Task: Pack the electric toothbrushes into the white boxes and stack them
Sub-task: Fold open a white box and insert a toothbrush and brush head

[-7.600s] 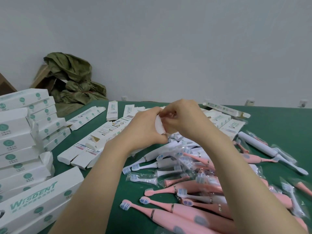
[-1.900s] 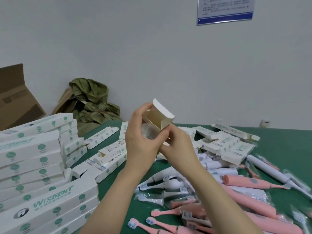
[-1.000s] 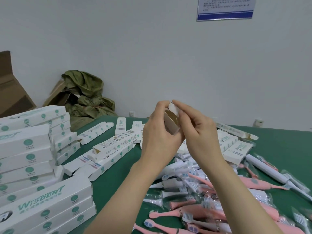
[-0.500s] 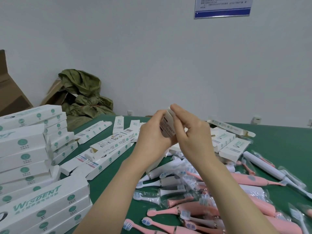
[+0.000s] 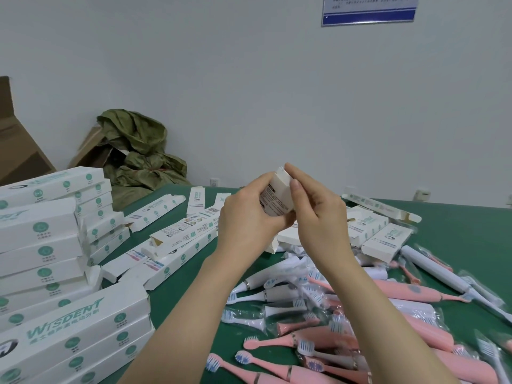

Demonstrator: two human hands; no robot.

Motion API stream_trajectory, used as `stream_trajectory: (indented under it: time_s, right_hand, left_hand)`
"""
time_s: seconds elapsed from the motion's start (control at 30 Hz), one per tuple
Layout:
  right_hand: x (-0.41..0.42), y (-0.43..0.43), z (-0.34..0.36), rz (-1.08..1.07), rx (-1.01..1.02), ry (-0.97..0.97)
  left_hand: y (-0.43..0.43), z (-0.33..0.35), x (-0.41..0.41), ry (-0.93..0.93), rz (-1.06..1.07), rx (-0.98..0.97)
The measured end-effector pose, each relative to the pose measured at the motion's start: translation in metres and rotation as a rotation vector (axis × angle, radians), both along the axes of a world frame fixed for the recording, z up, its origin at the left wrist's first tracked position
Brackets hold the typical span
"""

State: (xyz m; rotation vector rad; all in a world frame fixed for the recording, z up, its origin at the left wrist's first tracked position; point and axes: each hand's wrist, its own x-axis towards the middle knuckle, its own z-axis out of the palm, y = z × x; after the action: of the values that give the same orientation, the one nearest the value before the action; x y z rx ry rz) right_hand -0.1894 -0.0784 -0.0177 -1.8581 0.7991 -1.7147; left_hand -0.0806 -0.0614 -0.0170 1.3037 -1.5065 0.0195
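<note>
Nearest the camera, a heap of pink toothbrushes (image 5: 393, 339) and white brush heads in clear wrap (image 5: 277, 295) lies on the green bench (image 5: 457, 234), right of centre. At lower left, a stack of closed white boxes (image 5: 55, 314) with green print, several layers high. Both forearms reach forward over the heap. Left hand (image 5: 249, 220) and right hand (image 5: 318, 217) meet above the bench around one white box (image 5: 277, 198), held end-up and tilted, its printed side toward the camera. Left fingers wrap the box's lower part from the left; right thumb and forefinger pinch at its upper end, where the flap appears folded shut. Beyond the hands, loose white boxes (image 5: 180, 231) lie flat and scattered, some with end flaps open; more of them (image 5: 385, 239) sit to the right, beside a white toothbrush (image 5: 432, 270). Far left, past the bench edge, a brown cardboard carton (image 5: 16, 153) and a crumpled green sack (image 5: 138, 151) stand against the pale wall. A blue-bordered notice (image 5: 368, 12) hangs high on the wall.
</note>
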Motion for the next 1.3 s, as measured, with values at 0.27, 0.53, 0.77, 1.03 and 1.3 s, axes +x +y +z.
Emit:
stream_trajectory:
  time_s: [0.27,0.53,0.77,1.03,1.3]
  right_hand:
    - [0.003,0.001,-0.002,-0.142,-0.215,0.105]
    - [-0.005,0.0,0.008,-0.005,0.015,-0.048]
    - [-0.002,-0.001,0.002,-0.114,0.073,-0.091]
    - [0.014,0.006,-0.01,-0.257,-0.26,0.294]
    - [0.004,0.001,0.009,0.173,0.34,-0.415]
  left_hand:
    - [0.004,0.004,-0.003,-0.003,0.038,-0.006]
    - [0.008,0.01,0.0,-0.116,0.083,0.058]
    - [0.009,0.01,0.0,-0.141,0.028,0.118]
    - [0.011,0.013,0.011,-0.13,0.059,0.044]
    - [0.023,0.029,0.022,0.11,-0.215,-0.076]
